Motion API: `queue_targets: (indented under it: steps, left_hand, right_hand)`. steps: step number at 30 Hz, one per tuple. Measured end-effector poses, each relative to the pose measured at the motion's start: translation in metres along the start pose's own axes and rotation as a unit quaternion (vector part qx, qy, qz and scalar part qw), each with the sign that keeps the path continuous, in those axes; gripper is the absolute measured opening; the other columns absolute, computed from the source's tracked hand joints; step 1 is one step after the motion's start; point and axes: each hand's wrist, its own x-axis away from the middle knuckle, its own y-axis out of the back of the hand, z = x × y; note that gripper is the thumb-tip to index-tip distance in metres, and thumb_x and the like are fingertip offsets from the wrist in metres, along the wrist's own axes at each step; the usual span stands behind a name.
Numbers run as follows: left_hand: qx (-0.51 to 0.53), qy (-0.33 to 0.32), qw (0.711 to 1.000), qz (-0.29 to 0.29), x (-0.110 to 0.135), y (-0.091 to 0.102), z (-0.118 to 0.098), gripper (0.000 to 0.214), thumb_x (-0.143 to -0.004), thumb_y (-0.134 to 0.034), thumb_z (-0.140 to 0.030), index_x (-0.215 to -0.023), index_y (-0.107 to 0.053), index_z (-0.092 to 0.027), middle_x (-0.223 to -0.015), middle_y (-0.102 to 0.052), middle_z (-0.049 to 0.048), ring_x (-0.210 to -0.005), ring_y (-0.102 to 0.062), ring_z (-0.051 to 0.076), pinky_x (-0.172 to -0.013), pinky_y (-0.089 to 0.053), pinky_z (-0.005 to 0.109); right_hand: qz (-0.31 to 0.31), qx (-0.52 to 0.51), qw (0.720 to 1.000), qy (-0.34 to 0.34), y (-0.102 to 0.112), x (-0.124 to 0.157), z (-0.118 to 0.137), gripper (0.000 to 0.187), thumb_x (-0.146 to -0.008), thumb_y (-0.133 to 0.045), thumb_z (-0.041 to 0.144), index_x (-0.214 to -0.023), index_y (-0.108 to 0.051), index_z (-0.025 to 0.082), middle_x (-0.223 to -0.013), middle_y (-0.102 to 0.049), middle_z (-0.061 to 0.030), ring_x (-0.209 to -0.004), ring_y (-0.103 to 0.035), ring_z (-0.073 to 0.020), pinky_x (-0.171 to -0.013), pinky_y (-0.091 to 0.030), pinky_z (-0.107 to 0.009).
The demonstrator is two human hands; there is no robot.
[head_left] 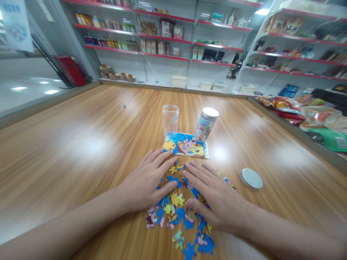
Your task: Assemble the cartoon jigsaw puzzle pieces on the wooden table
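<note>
Loose jigsaw puzzle pieces [177, 199], mostly blue, yellow and pink, lie scattered on the wooden table. My left hand [151, 177] rests flat over the left part of the pile, fingers spread. Over the right part lies my right hand [214, 191], palm down with its fingers stretched out. Both hands cover some pieces. Just beyond the fingertips is a cartoon picture card [187, 145]. A clear plastic jar [170, 121] stands upright at the card's far left edge. At its right stands a closed printed can [206, 125] with a silver lid.
A round silver lid [252, 178] lies flat to the right of my right hand. Far left on the wooden table [89, 151] is a tiny object [124, 106]. Packaged snacks [287, 108] sit beyond the right edge. Stocked shelves [165, 36] line the back; a person [236, 61] is far behind.
</note>
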Motion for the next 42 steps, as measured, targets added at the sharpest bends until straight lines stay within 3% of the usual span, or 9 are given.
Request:
queue_targets:
  steps: [6, 11, 15, 28, 35, 42]
  left_hand:
    - [0.01, -0.011, 1.0, 0.006, -0.002, 0.003, -0.003, 0.061, -0.097, -0.055, -0.055, -0.15, -0.046, -0.025, -0.155, -0.044, 0.0122, -0.144, -0.037, 0.036, -0.12, -0.03, 0.063]
    - [0.005, -0.012, 1.0, 0.014, -0.003, 0.004, -0.004, 0.06, -0.098, -0.053, -0.056, -0.15, -0.046, -0.025, -0.153, -0.044, 0.0123, -0.142, -0.036, 0.036, -0.119, -0.031, 0.064]
    - [-0.003, -0.014, 1.0, 0.02, -0.002, 0.003, -0.004, 0.06, -0.099, -0.051, -0.056, -0.15, -0.044, -0.026, -0.154, -0.042, 0.0121, -0.143, -0.035, 0.036, -0.12, -0.031, 0.063]
    - [0.016, -0.014, 1.0, 0.015, -0.003, 0.003, -0.002, 0.061, -0.097, -0.056, -0.054, -0.15, -0.044, -0.029, -0.153, -0.043, 0.0116, -0.142, -0.036, 0.037, -0.119, -0.032, 0.064]
    - [0.033, -0.016, 0.999, -0.009, -0.001, 0.004, -0.001, 0.057, -0.097, -0.058, -0.048, -0.147, -0.046, -0.023, -0.154, -0.042, 0.0133, -0.144, -0.034, 0.036, -0.119, -0.034, 0.062]
    - [0.004, -0.019, 1.0, -0.007, 0.002, 0.003, 0.001, 0.059, -0.096, -0.058, -0.047, -0.148, -0.045, -0.024, -0.16, -0.035, 0.0124, -0.151, -0.025, 0.038, -0.122, -0.031, 0.063]
  right_hand:
    - [-0.095, 0.036, 0.993, -0.054, 0.013, -0.01, -0.034, 0.048, -0.103, -0.049, 0.036, -0.148, -0.048, 0.018, -0.151, -0.053, -0.0144, -0.144, -0.044, -0.0318, -0.117, -0.037, -0.062]
    - [-0.046, 0.074, 0.996, -0.016, 0.016, -0.018, -0.068, 0.059, -0.103, -0.049, 0.045, -0.152, -0.041, 0.013, -0.159, -0.04, -0.0168, -0.152, -0.029, -0.0341, -0.119, -0.036, -0.061]
    - [-0.026, 0.086, 0.995, -0.039, 0.011, -0.018, -0.079, 0.06, -0.105, -0.044, 0.048, -0.154, -0.039, 0.014, -0.163, -0.032, -0.017, -0.152, -0.026, -0.0349, -0.119, -0.035, -0.061]
    - [-0.043, 0.088, 0.993, -0.07, 0.008, -0.022, -0.083, 0.049, -0.106, -0.04, 0.04, -0.148, -0.046, 0.016, -0.159, -0.041, -0.0152, -0.152, -0.028, -0.0327, -0.121, -0.033, -0.058]
    - [-0.135, 0.055, 0.985, -0.088, 0.004, -0.017, -0.072, 0.043, -0.101, -0.038, 0.018, -0.14, -0.055, 0.013, -0.148, -0.054, -0.0154, -0.144, -0.042, -0.0289, -0.12, -0.037, -0.055]
    - [-0.093, 0.039, 0.994, -0.042, 0.002, -0.011, -0.051, 0.049, -0.094, -0.05, 0.019, -0.143, -0.051, 0.015, -0.155, -0.045, -0.017, -0.147, -0.035, -0.0346, -0.116, -0.038, -0.062]
